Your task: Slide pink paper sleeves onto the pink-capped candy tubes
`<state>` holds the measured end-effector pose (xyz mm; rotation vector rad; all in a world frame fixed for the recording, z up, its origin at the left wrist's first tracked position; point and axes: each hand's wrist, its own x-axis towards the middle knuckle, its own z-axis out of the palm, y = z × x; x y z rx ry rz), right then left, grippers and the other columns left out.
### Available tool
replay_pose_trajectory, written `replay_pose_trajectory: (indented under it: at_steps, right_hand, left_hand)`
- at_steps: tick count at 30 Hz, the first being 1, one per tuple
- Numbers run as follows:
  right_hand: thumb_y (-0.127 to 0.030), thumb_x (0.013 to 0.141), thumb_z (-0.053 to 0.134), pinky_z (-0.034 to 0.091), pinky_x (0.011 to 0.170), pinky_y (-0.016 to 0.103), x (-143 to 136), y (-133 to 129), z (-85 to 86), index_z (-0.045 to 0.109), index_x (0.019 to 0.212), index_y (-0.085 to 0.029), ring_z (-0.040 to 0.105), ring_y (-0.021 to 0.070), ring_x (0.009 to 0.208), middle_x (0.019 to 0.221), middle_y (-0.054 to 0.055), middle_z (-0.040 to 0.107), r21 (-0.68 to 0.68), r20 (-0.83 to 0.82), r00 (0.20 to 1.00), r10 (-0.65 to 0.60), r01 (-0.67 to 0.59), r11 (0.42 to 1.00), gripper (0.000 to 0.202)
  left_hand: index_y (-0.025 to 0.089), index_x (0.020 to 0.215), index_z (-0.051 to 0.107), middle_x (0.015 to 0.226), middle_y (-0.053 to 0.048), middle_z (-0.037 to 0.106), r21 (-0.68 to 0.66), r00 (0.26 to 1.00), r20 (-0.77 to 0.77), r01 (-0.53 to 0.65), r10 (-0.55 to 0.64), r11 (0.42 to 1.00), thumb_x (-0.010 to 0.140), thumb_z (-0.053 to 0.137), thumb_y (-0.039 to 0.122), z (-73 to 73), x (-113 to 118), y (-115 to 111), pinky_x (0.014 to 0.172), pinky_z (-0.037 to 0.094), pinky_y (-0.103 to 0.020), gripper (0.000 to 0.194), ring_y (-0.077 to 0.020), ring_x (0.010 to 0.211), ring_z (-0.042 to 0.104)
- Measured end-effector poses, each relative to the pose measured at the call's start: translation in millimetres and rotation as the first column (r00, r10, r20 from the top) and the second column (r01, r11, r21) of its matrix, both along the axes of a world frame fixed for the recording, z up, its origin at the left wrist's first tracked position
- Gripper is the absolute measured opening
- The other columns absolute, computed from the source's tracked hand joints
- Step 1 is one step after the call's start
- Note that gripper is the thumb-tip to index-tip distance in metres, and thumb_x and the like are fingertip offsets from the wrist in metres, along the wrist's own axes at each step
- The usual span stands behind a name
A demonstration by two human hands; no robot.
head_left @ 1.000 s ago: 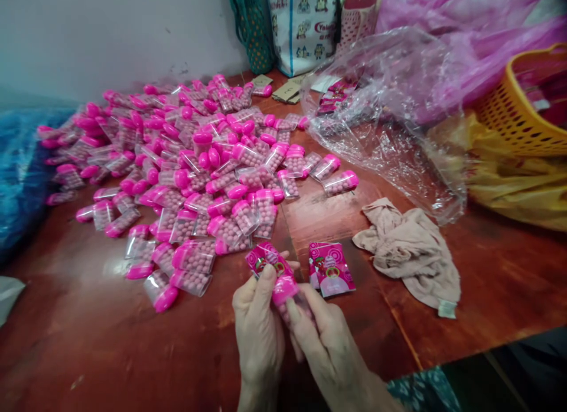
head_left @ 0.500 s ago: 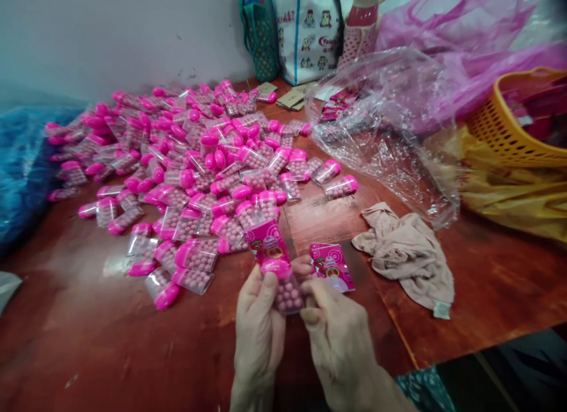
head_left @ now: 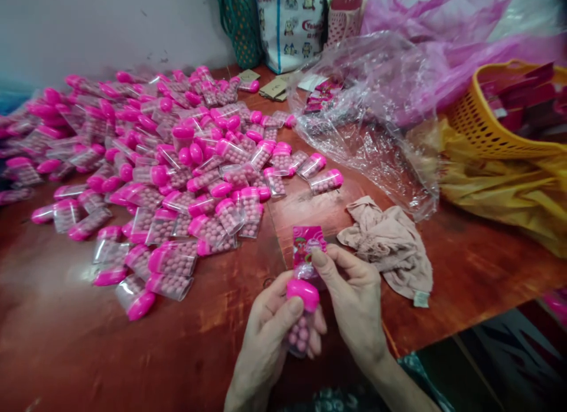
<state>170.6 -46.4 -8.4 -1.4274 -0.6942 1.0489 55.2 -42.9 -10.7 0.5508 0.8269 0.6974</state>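
My left hand (head_left: 272,323) is closed around a small clear candy container (head_left: 299,334) with a glossy pink cap, filled with round pink candies. Just above the cap, my right hand (head_left: 354,299) pinches a pink printed card (head_left: 303,242) between thumb and fingers. The card's lower edge comes down behind the cap; I cannot tell whether the two touch. A large heap of similar capped containers (head_left: 168,164) covers the table on the left. Right beside my right hand lies a crumpled beige cloth (head_left: 394,243).
A clear plastic bag (head_left: 367,122) lies behind the cloth. On the right, a yellow basket (head_left: 482,116) with dark pink items sits over yellow plastic (head_left: 500,193). Brown cards (head_left: 274,88), a white printed bag (head_left: 290,31) and a green pouch (head_left: 241,31) stand or lie near the wall.
The view has shifted to the right. My right hand has moved from the container's lower end up to the card above the cap. My left hand still holds the container.
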Motion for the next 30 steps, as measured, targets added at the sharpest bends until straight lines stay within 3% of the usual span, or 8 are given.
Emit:
replay_pose_trajectory:
  at_steps: [3,6,9,14,19,21,26,30]
  right_hand:
    - [-0.033,0.088,0.051,0.035,0.051,0.020,6,0,0.4,0.055,0.070,-0.018,0.041,0.0088,0.055,0.061,-0.005,0.047,0.010,0.028,0.998,-0.062,0.062,0.998,0.024]
    - [-0.029,0.090,0.047,0.038,0.058,0.024,3,0,1.8,0.055,0.071,-0.018,0.046,0.0120,0.062,0.068,-0.002,0.051,0.023,0.263,0.965,0.013,-0.020,1.000,0.023]
    - [-0.026,0.093,0.040,0.042,0.068,0.031,-4,0,1.6,0.060,0.084,-0.015,0.052,0.0183,0.074,0.080,0.005,0.057,-0.028,0.509,0.848,0.143,-0.150,0.988,0.025]
    - [-0.041,0.090,0.040,0.038,0.090,0.045,-8,-5,3.8,0.043,0.127,-0.004,0.042,0.0302,0.110,0.120,0.020,0.048,0.028,0.766,0.635,0.102,-0.192,0.981,0.052]
    - [-0.060,0.062,0.068,0.035,0.100,0.044,-17,-12,10.6,0.031,0.134,-0.008,0.036,0.0313,0.118,0.126,0.015,0.046,0.063,0.738,0.597,0.315,-0.526,0.848,0.096]
    - [-0.056,0.056,0.074,0.038,0.098,0.040,-21,-13,10.2,0.039,0.128,-0.010,0.043,0.0289,0.113,0.120,0.012,0.052,0.084,0.699,0.621,0.353,-0.562,0.823,0.092]
    - [-0.051,0.063,0.073,0.041,0.094,0.043,-22,-10,4.4,0.046,0.122,-0.007,0.050,0.0283,0.106,0.114,0.014,0.058,0.130,0.744,0.588,0.316,-0.591,0.796,0.078]
    - [-0.054,0.068,0.066,0.047,0.084,0.044,-25,-8,-1.8,0.052,0.114,-0.008,0.055,0.0277,0.095,0.102,0.014,0.062,0.222,0.759,0.620,0.199,-0.533,0.816,0.067]
  left_hand:
    - [0.015,0.110,0.055,0.067,-0.006,0.065,0.053,0.986,-0.090,-0.136,0.141,0.989,0.082,0.054,0.024,4.9,2,4,0.044,0.040,-0.015,0.029,-0.0097,0.049,0.058]
    - [0.014,0.109,0.056,0.070,-0.007,0.065,0.101,0.962,-0.103,-0.243,0.253,0.965,0.085,0.049,0.026,8.3,-2,6,0.052,0.045,-0.019,0.028,-0.0125,0.057,0.060]
    - [0.015,0.112,0.054,0.075,-0.007,0.066,0.135,0.941,-0.098,-0.311,0.325,0.941,0.085,0.049,0.025,8.5,-12,7,0.056,0.048,-0.022,0.030,-0.0145,0.063,0.061]
    - [0.019,0.109,0.056,0.076,-0.003,0.065,0.128,0.918,-0.153,-0.348,0.365,0.929,0.081,0.055,0.021,9.4,-22,7,0.050,0.047,-0.018,0.027,-0.0096,0.054,0.058]
    - [0.018,0.097,0.062,0.070,-0.001,0.064,0.080,0.863,-0.241,-0.439,0.444,0.895,0.078,0.061,0.032,12.9,-18,3,0.050,0.047,-0.016,0.024,-0.0089,0.053,0.058]
    - [0.017,0.091,0.063,0.064,0.001,0.061,0.053,0.858,-0.237,-0.457,0.455,0.888,0.075,0.064,0.035,12.4,-16,3,0.043,0.044,-0.014,0.024,-0.0077,0.048,0.055]
    - [0.018,0.083,0.062,0.042,0.008,0.044,-0.064,0.878,-0.243,-0.439,0.413,0.896,0.071,0.065,0.042,6.9,-14,8,0.028,0.024,-0.010,0.027,-0.0010,0.029,0.029]
    - [0.018,0.087,0.065,0.044,0.004,0.049,-0.006,0.886,-0.322,-0.353,0.332,0.936,0.071,0.064,0.046,0.3,-19,6,0.029,0.031,-0.016,0.032,-0.0062,0.032,0.039]
